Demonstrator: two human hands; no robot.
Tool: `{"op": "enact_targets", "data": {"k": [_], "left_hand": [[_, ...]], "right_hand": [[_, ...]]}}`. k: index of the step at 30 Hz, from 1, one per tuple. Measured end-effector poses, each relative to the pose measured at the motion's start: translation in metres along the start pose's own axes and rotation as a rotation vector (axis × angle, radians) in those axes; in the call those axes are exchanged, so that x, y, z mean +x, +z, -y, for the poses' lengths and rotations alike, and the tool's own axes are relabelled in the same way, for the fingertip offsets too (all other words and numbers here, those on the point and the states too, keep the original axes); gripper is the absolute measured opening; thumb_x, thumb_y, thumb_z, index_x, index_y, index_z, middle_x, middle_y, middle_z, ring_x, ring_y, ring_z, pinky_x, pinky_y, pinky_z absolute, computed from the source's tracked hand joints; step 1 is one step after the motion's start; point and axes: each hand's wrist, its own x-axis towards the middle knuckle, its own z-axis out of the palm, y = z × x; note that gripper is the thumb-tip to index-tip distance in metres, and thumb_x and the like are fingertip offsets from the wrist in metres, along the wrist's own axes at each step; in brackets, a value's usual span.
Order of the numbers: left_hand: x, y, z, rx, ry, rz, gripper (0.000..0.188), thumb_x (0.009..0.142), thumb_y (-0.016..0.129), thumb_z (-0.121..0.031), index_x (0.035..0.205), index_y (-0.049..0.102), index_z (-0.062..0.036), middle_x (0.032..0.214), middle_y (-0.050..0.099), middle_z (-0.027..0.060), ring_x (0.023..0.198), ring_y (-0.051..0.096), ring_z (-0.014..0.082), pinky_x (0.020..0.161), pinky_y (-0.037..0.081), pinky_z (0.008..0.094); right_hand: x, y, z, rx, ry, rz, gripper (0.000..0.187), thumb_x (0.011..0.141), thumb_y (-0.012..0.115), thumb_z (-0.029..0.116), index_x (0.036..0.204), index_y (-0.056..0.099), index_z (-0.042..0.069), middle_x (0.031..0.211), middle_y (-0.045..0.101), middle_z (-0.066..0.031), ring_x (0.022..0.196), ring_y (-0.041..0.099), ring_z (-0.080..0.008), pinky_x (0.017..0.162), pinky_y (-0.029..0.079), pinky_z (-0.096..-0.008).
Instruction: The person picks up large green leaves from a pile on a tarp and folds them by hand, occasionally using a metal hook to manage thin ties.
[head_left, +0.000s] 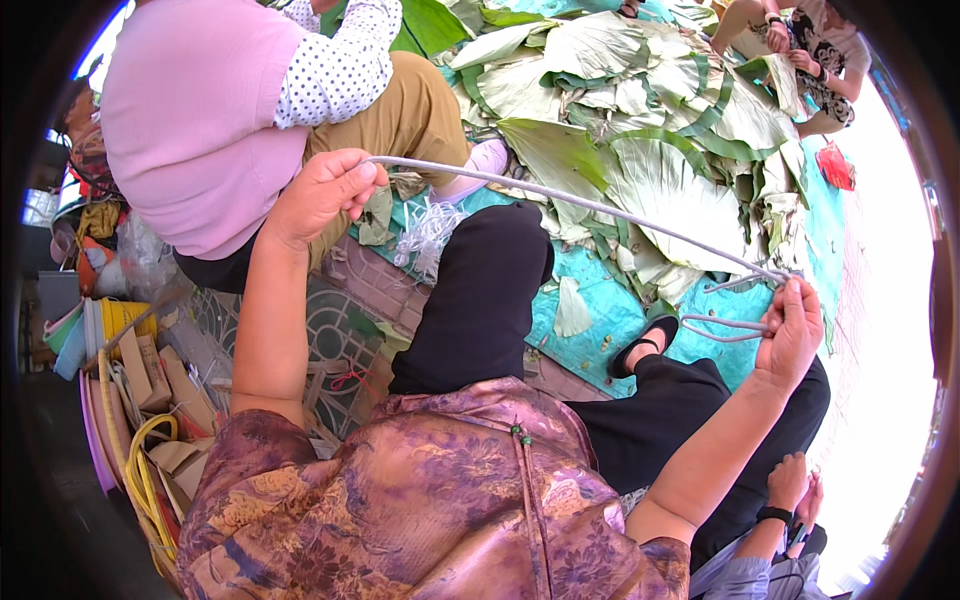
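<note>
A thin grey cord [600, 207] is pulled nearly taut between my two hands, high over my lap. My left hand [328, 190], in a closed pinch, grips one end of it. The right hand [795, 335] is closed on the other part, where the cord doubles back into a narrow loop and a short tail beside the fingers. Beyond the cord lies a big heap of large, pale green, lotus-like leaves [670, 190], some wilted. A tangle of white plastic string [428, 235] rests by my knee.
A teal tarp [825, 230] lies under the leaves, with a red plastic bag [835, 167] on it. A person in a pink vest [200, 130] sits close at left; others sit far right and near lower right. Cardboard pieces [147, 372] and yellow tubing [148, 480] fill a container at left.
</note>
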Motion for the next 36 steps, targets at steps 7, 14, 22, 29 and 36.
{"op": "enact_targets", "data": {"k": [7,14,22,29,36], "left_hand": [[0.024,0.063,-0.024,0.132,0.099,0.073,0.031,0.092,0.045,-0.028,0.092,0.058,0.0008,0.061,0.041,-0.0046,0.055,0.036,0.0004,0.045,0.032,0.0160],[0.062,0.177,-0.031,0.667,0.401,0.536,0.018,0.088,0.045,-0.020,0.090,0.056,-0.0055,0.067,0.052,0.0119,0.067,0.053,0.0317,0.064,0.041,0.0387],[0.102,0.229,-0.032,0.807,0.307,0.670,0.020,0.087,0.045,-0.021,0.082,0.055,-0.0053,0.071,0.056,0.0144,0.068,0.053,0.0362,0.063,0.041,0.0430],[0.130,0.224,-0.019,0.463,0.102,0.626,0.023,0.085,0.053,-0.026,0.087,0.062,-0.0051,0.077,0.061,0.0136,0.072,0.059,0.0271,0.065,0.045,0.0350],[0.157,0.218,-0.003,0.342,-0.071,0.656,0.020,0.084,0.054,-0.020,0.084,0.060,-0.0016,0.065,0.056,0.0054,0.060,0.051,0.0126,0.057,0.043,0.0273]], "right_hand": [[-0.006,0.036,-0.032,-0.391,0.118,0.312,0.009,0.082,0.055,0.008,0.086,0.059,0.002,0.063,0.053,0.0013,0.050,0.039,-0.0023,0.044,0.030,-0.0167],[-0.008,0.062,-0.062,-0.635,-0.059,0.633,0.013,0.076,0.060,0.009,0.086,0.061,0.000,0.080,0.061,-0.0113,0.074,0.059,-0.0210,0.066,0.045,-0.0309],[0.006,0.091,-0.067,-0.105,0.137,0.959,0.033,0.088,0.052,0.026,0.108,0.056,-0.001,0.101,0.059,-0.0129,0.094,0.055,-0.0202,0.085,0.042,-0.0318],[0.028,0.100,-0.086,-0.159,0.210,1.008,0.038,0.090,0.046,0.036,0.101,0.056,0.001,0.080,0.061,-0.0105,0.067,0.056,-0.0211,0.064,0.045,-0.0324],[0.037,0.093,-0.097,-0.296,0.235,1.016,0.035,0.086,0.051,0.035,0.096,0.059,0.002,0.077,0.060,-0.0161,0.068,0.057,-0.0300,0.063,0.044,-0.0358]]}}
